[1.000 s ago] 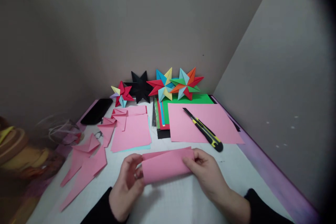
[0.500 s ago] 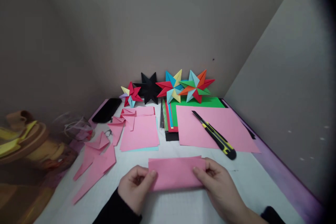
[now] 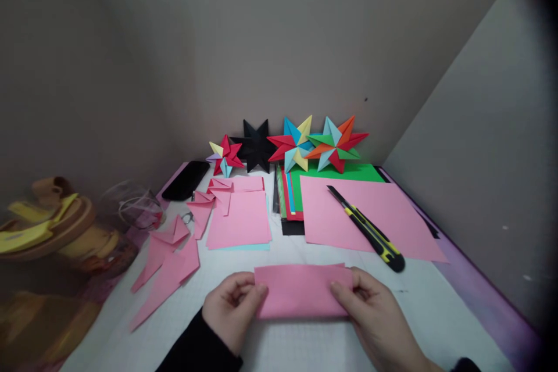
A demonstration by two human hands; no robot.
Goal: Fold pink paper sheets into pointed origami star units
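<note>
A sheet of pink paper [image 3: 300, 292], folded in half with the fold toward me, is held just above the near part of the table. My left hand [image 3: 233, 308] pinches its left edge, thumb on the front face. My right hand [image 3: 375, 314] grips the right edge in the same way. The two upper edges of the paper do not quite line up. Beyond my right hand, a black and yellow utility knife [image 3: 368, 229] lies with its blade out on a large pink sheet [image 3: 318, 209]. Folded pink paper pieces [image 3: 174, 267] are lined up to the left.
Square pink sheets [image 3: 239, 218] lie at mid-table, beside a stack of coloured paper [image 3: 366, 172]. Paper stars, one black [image 3: 257, 148] and several multicoloured [image 3: 335, 145], lean against the wall. A black phone [image 3: 186, 180] rests at the back left. A brown and yellow container [image 3: 70, 226] stands far left.
The whole scene has shifted slightly right in view, as the camera turned a little left. Both hands keep the same hold on the folded pink paper.
</note>
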